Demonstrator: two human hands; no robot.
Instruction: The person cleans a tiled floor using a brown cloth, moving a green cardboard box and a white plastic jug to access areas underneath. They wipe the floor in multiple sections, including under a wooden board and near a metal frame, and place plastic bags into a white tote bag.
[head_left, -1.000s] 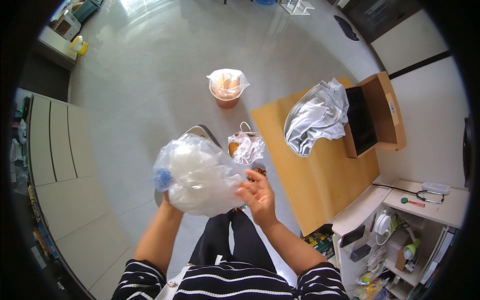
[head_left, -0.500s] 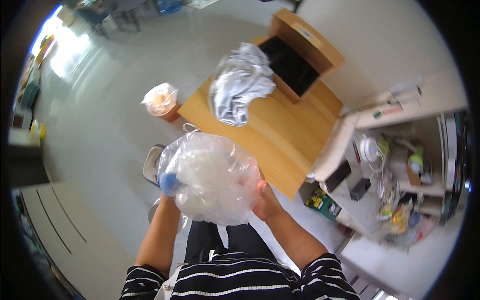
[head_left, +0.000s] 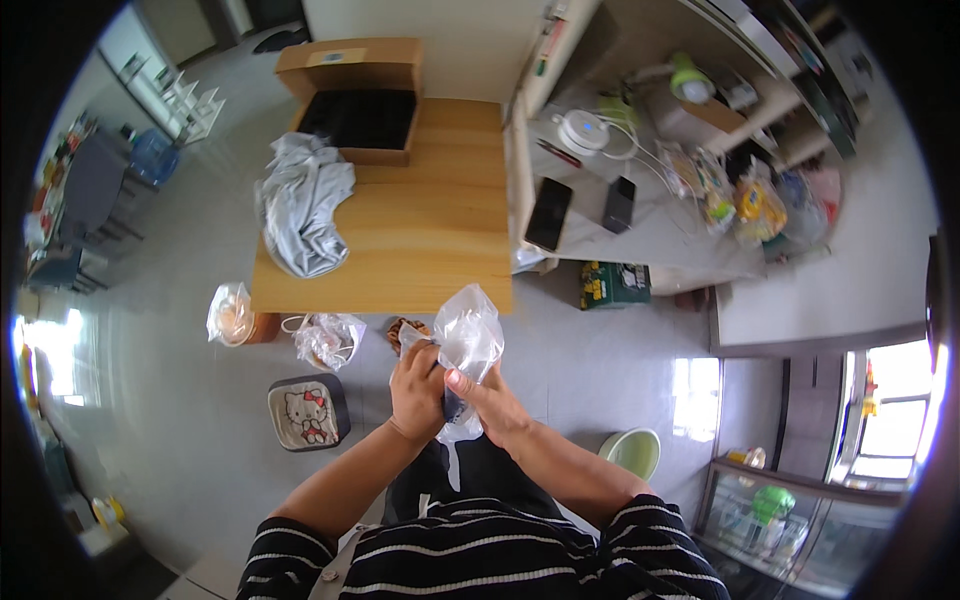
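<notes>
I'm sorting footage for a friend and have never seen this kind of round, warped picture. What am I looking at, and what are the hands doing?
A wide fisheye camera on a person's head looks down, so straight edges bend. No machine: the striped sleeves and two bare hands are the wearer's own. The left hand and right hand together grip a crumpled clear plastic bag. Ahead stands a wooden table with a grey cloth and an open cardboard box. On the floor sit a small cartoon-cat case and a green basin.
</notes>
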